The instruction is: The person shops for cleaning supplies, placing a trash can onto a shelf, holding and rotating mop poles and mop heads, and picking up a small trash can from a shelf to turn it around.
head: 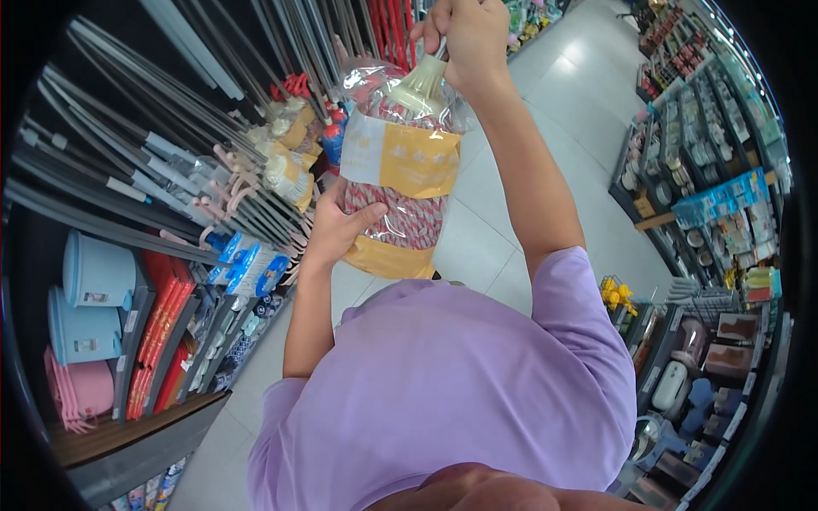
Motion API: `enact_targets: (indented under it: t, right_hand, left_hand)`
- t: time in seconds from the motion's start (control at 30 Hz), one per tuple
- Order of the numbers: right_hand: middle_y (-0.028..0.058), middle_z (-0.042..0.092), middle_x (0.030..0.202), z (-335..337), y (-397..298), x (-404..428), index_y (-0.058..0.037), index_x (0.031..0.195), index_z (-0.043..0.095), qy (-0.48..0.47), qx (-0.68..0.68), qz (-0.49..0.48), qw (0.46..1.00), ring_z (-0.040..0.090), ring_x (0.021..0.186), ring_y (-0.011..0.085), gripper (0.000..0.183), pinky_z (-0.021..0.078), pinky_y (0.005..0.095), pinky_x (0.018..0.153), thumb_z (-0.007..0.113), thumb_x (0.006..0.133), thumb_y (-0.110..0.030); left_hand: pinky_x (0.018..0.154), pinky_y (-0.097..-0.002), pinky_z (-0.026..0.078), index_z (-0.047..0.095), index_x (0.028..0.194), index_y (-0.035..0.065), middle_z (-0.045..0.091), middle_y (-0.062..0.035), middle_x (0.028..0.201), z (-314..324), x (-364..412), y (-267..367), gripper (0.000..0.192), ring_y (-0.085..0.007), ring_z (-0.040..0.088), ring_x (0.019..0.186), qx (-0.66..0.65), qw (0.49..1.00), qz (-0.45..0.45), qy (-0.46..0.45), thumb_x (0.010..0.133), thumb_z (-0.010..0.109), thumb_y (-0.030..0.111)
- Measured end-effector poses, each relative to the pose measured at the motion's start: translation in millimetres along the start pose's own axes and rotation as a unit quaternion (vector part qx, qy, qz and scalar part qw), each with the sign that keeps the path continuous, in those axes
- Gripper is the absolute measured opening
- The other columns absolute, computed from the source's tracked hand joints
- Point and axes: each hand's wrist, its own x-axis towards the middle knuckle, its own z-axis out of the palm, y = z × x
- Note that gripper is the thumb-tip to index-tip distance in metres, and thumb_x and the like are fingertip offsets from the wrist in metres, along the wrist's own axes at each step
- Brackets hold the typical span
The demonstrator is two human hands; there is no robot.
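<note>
Before my chest hangs a mop (402,211) with red and grey-white twisted strands, wrapped in a clear plastic bag with a yellow and white printed band. Its cream plastic collar (420,86) points toward the top of the view. My left hand (345,223) clasps the bagged strands from the side, thumb lying across the front of the plastic. Just above the collar, the fingers of my right hand (476,48) are closed around the mop's handle, most of which is hidden behind the hand.
To the left, many metal poles (192,147) and more bagged mop heads (287,172) crowd a rack. Below them, light-blue bins (99,271) stand beside red packages (160,326). Shelves of household goods (690,153) line the right side. Pale floor tiles (556,128) run between.
</note>
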Motion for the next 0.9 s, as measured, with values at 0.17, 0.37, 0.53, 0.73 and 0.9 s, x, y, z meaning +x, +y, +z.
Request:
enact_targets:
  t: [0.17, 0.37, 0.53, 0.73, 0.9]
  right_hand:
    - [-0.0016, 0.037, 0.050, 12.3, -5.8, -0.7, -0.0130, 0.073, 0.046, 0.007, 0.005, 0.021, 1.000, 0.041, 0.036, 0.0155, 0.045, 0.0451, 0.0341, 0.044, 0.051, 0.110, -0.037]
    - [-0.0017, 0.038, 0.051, 18.0, -6.6, -2.1, -0.0103, 0.086, 0.050, -0.018, 0.037, 0.043, 0.998, 0.042, 0.037, 0.0159, 0.037, 0.0457, 0.0334, 0.045, 0.052, 0.110, -0.038]
    - [-0.0015, 0.039, 0.049, 19.7, 2.9, 1.4, -0.0087, 0.091, 0.050, -0.063, 0.059, 0.018, 0.996, 0.044, 0.036, 0.0153, 0.037, 0.0485, 0.0329, 0.046, 0.051, 0.110, -0.040]
    - [-0.0012, 0.039, 0.049, 32.8, -2.8, -3.9, -0.0081, 0.090, 0.051, -0.058, 0.066, 0.005, 0.996, 0.043, 0.035, 0.0151, 0.036, 0.0476, 0.0334, 0.043, 0.053, 0.110, -0.038]
    - [-0.0010, 0.039, 0.049, 39.3, -6.1, -9.2, -0.0078, 0.090, 0.051, -0.083, 0.081, 0.006, 0.993, 0.043, 0.035, 0.0153, 0.035, 0.0472, 0.0343, 0.042, 0.051, 0.110, -0.037]
  left_hand:
    - [0.102, -0.0332, 0.049, 0.053, 0.140, -0.0039, 0.065, -0.0097, 0.131, -6.6, -9.1, 11.5, 0.073, -0.0151, 0.062, 0.118, 0.005, 1.000, 0.002, -0.002, 0.082, 0.090, 0.022]
    - [0.098, -0.0334, 0.052, 0.057, 0.134, -0.0026, 0.068, -0.0081, 0.124, 0.1, -21.7, 31.5, 0.069, -0.0144, 0.065, 0.112, 0.078, 0.996, 0.021, 0.042, 0.079, 0.092, 0.021]
    - [0.097, -0.0347, 0.053, 0.059, 0.132, -0.0025, 0.072, -0.0127, 0.120, -4.1, -28.1, 30.4, 0.069, -0.0187, 0.068, 0.111, 0.153, 0.984, 0.035, 0.086, 0.078, 0.092, 0.025]
    - [0.096, -0.0349, 0.054, 0.059, 0.132, -0.0022, 0.072, -0.0125, 0.119, -7.8, -34.2, 40.2, 0.071, -0.0190, 0.069, 0.109, 0.179, 0.977, 0.039, 0.107, 0.076, 0.093, 0.027]
    - [0.097, -0.0325, 0.053, 0.058, 0.132, -0.0050, 0.071, -0.0105, 0.121, -5.8, -44.2, 51.3, 0.065, -0.0156, 0.067, 0.108, 0.192, 0.971, 0.030, 0.139, 0.079, 0.090, 0.014]
